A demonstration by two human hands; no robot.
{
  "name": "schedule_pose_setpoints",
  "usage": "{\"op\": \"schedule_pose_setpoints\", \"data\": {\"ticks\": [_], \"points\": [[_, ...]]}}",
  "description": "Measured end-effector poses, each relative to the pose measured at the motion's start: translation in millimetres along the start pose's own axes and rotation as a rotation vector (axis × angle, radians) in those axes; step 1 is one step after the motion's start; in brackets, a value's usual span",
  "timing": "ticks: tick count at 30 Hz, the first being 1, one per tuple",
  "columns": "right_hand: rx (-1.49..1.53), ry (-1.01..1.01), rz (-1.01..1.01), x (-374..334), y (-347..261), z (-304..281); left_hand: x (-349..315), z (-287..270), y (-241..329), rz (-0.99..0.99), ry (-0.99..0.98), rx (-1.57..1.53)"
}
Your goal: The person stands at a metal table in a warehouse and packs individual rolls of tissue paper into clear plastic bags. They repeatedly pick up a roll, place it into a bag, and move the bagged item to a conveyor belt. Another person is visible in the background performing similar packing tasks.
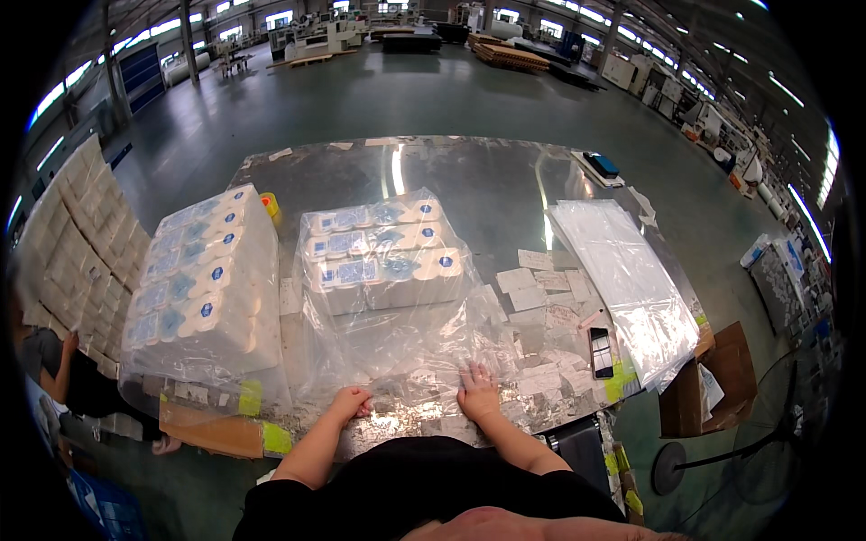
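Note:
In the middle of the table, a large clear plastic bag [397, 338] covers packs of paper rolls [388, 268], white with blue print and set in rows. The bag's loose end spreads toward me. My left hand [350, 404] is closed at the near edge of that film, its fingers curled in. To its right, my right hand [478, 393] lies with fingers spread on the film's near corner. A fuller bagged block of the same roll packs [203, 284] stands at the left of the table.
Flat plastic bags [627, 279] lie stacked at the right beside a phone [601, 352] and taped-down paper labels [532, 293]. A tape roll [270, 205] sits behind the left block. An open carton [722, 383] and a fan [767, 442] stand right; another person [68, 370] is at left.

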State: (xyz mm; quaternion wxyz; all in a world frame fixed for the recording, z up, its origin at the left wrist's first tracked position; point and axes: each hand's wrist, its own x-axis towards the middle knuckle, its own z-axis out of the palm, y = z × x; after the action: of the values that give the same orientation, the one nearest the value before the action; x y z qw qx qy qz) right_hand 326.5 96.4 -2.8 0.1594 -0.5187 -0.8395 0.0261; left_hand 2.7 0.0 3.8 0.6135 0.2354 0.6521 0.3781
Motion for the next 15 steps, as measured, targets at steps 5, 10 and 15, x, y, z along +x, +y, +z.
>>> {"op": "schedule_pose_setpoints", "data": {"ticks": [5, 10, 15], "points": [[-0.009, 0.003, -0.002, 0.1, 0.2, -0.1, 1.7, -0.4, -1.3, 0.003, -0.002, -0.007], [-0.006, 0.004, -0.005, 0.2, 0.3, 0.8, 6.1, -4.0, -6.1, -0.004, -0.016, -0.006], [-0.003, 0.001, -0.004, -0.5, 1.4, 2.4, 3.0, -1.2, -2.2, -0.002, -0.009, -0.014]]}}
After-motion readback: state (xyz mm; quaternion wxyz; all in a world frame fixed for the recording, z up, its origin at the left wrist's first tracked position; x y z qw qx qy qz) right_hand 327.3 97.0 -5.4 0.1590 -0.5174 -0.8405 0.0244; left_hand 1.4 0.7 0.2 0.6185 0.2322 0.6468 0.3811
